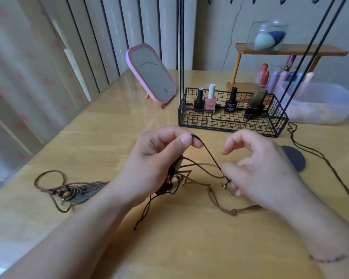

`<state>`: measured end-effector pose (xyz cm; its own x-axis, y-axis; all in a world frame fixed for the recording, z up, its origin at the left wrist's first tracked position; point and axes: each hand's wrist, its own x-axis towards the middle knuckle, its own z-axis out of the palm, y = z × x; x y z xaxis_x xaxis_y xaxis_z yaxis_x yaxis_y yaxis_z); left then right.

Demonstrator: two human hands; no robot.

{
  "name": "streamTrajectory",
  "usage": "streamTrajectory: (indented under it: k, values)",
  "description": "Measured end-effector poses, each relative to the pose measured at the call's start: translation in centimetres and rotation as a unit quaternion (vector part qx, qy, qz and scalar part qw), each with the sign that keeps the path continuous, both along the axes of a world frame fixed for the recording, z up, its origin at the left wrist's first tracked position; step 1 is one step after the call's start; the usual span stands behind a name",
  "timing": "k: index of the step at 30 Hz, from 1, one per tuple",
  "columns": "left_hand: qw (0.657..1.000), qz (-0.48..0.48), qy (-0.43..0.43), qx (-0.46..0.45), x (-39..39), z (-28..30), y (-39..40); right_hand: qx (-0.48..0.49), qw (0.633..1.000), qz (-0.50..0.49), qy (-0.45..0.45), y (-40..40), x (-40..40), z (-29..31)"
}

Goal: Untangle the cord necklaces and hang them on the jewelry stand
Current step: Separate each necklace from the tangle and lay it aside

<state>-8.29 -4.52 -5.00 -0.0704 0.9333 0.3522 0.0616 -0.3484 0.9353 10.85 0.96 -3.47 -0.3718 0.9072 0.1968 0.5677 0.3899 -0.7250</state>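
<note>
A tangle of brown and black cord necklaces point(197, 179) lies on the wooden table between my hands. My left hand point(157, 158) pinches a dark cord loop between thumb and forefinger and lifts it; a dark pendant hangs under its palm. My right hand point(256, 168) pinches the same cord lower down near a small metal bead, with the forefinger curled free. A second bundle of brown cord with beads point(67, 191) lies at the left. Another dark necklace point(318, 153) trails on the right with a round dark pendant point(294, 160). The black wire jewelry stand point(232, 119) stands behind, its posts rising out of view.
The stand's basket holds several nail polish bottles point(211, 98). A pink mirror point(151, 74) leans at the back left. A wooden shelf point(290, 50) with a sponge jar and a plastic tub point(320, 103) sit back right. The table edge runs along the left.
</note>
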Motion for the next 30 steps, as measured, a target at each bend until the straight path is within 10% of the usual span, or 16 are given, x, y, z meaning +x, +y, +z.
streamTrajectory:
  k: [6, 10, 16, 22, 25, 30]
  values:
    - [0.995, -0.090, -0.015, 0.039, 0.4, 0.2, -0.2, 0.001, 0.981, 0.192, 0.039, 0.1, 0.0, 0.4]
    - [0.995, -0.096, 0.018, -0.010, 0.2, 0.0, -0.1, 0.124, 0.976, 0.093, 0.156, 0.9, -0.3, 0.0]
    - [0.978, -0.168, 0.092, -0.088, 0.5, -0.1, -0.2, -0.148, 0.815, 0.069, 0.557, 2.3, 1.2, 1.8]
    - [0.973, -0.179, 0.067, -0.132, 0.2, 0.2, -0.3, -0.162, 0.857, 0.010, 0.490, 3.4, 2.3, 2.4]
    - [0.974, -0.158, 0.087, -0.136, 0.4, 0.3, -0.3, -0.360, 0.761, 0.054, 0.538, 2.4, 2.1, 2.6]
    - [0.960, -0.226, 0.066, -0.154, 0.7, 0.6, -0.3, -0.356, 0.689, 0.092, 0.624, 0.6, 0.2, 1.7]
